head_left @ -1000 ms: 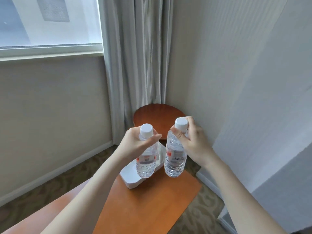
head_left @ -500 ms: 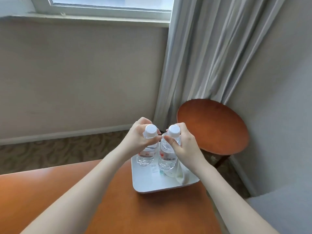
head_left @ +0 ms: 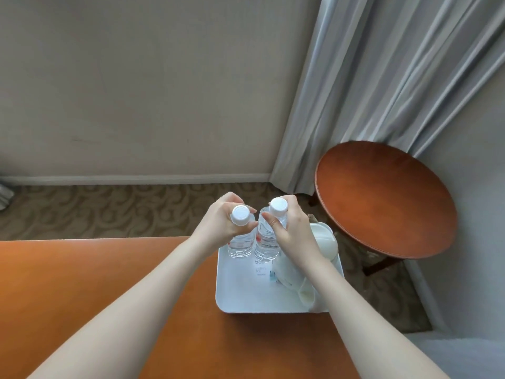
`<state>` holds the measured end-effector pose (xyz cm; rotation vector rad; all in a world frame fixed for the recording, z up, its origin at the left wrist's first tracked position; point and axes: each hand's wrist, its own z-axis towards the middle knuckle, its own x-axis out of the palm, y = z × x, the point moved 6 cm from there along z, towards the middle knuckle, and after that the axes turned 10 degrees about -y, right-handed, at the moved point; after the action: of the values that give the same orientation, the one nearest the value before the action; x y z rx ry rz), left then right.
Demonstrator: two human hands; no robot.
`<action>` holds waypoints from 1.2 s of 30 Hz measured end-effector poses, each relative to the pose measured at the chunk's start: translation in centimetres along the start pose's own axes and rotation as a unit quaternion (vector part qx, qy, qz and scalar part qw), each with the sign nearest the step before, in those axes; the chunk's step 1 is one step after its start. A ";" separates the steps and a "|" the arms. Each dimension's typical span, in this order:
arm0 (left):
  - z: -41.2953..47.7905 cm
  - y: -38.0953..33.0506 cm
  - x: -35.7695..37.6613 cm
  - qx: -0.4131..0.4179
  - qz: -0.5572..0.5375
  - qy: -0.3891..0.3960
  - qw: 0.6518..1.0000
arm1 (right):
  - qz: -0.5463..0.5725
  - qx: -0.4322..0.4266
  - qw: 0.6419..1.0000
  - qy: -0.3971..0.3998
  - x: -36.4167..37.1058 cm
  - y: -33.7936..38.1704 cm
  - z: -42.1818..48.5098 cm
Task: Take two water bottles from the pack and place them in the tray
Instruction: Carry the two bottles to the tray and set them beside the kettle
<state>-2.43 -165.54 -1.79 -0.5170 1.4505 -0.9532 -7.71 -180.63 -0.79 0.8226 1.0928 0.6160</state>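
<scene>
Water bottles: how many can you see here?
2. The left bottle stands at the tray's far end, held by the left hand; the right bottle is beside it, held by the right hand. No others show.

Orange-brown wooden table [head_left: 109, 283]; white tray [head_left: 246, 302] sits flat at its far right edge

Bottles [head_left: 240, 246] – clear glossy plastic; tray [head_left: 237, 296] – smooth white; table [head_left: 82, 283] – polished wood.
</scene>
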 end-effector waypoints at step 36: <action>1.4 0.8 -1.2 0.255 0.342 0.116 0.897 | -0.325 -0.260 0.887 0.200 3.8 1.1 2.4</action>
<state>-0.76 -164.43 -1.59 0.4940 1.3651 -0.7799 -4.15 -177.71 -1.28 -0.1676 1.3950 0.4707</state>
